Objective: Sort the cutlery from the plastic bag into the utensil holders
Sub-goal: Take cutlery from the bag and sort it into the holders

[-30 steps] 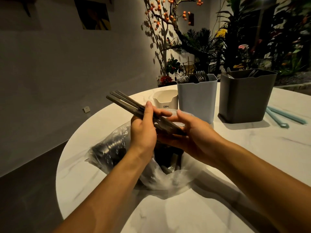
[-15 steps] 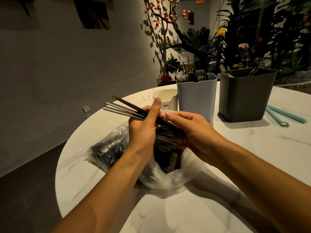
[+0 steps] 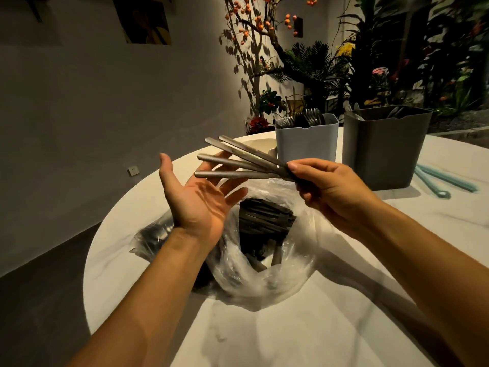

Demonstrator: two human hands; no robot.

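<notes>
My right hand [image 3: 328,189] pinches several metal cutlery pieces [image 3: 238,161] by one end, and their handles fan out to the left above the bag. Palm up, my left hand [image 3: 201,194] is spread just under those handles and holds nothing. Below both hands a clear plastic bag [image 3: 264,271] lies open on the white round table [image 3: 330,327], with more dark cutlery [image 3: 264,221] inside. Behind stand a light blue holder [image 3: 307,141] full of cutlery, a larger grey holder [image 3: 383,147] with a few pieces, and a low white holder [image 3: 262,145] partly hidden by the handles.
Two pale green straw-like sticks [image 3: 444,181] lie on the table right of the grey holder. The table's left edge [image 3: 105,234] drops off to a dark floor. Plants and a branch with orange fruit stand behind the table by the wall.
My left hand has let go of the cutlery bundle and turned palm up. My right hand alone now holds the pieces, lifted higher, and they have fanned apart.
</notes>
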